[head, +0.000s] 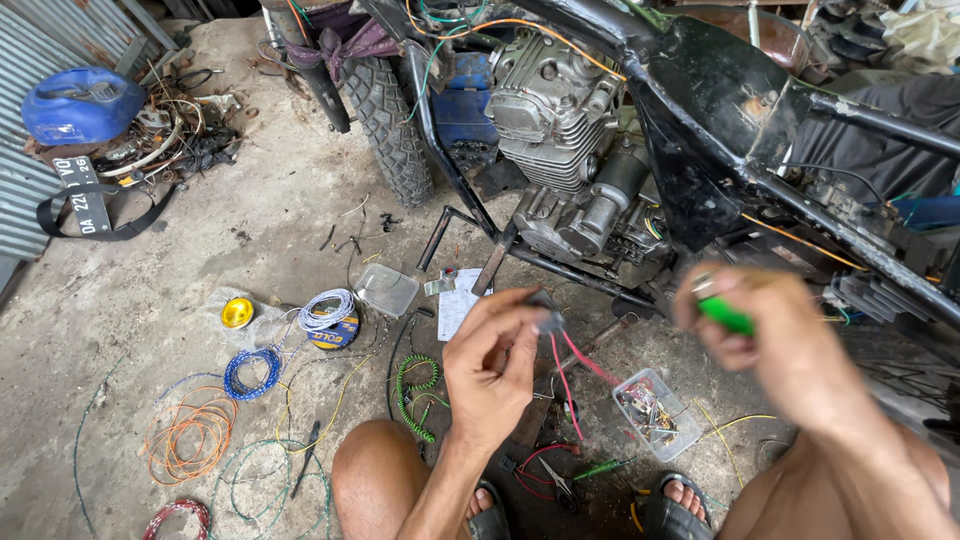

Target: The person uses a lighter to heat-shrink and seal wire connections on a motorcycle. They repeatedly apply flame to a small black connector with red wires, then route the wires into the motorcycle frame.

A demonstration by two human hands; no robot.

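Left hand (492,368) pinching a small dark connector (547,318) with red wires (570,362), right hand (770,335) blurred, gripping a green lighter (724,315), motorcycle engine (560,120) beyond, wire coils (190,435) on floor at left

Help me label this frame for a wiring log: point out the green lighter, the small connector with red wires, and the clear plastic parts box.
green lighter (724,314), head view, on its green body below the right hand's fingers.
connector with red wires (549,322), head view, on the grey plug at the left hand's fingertips.
clear plastic parts box (680,424), head view, on its right rim.
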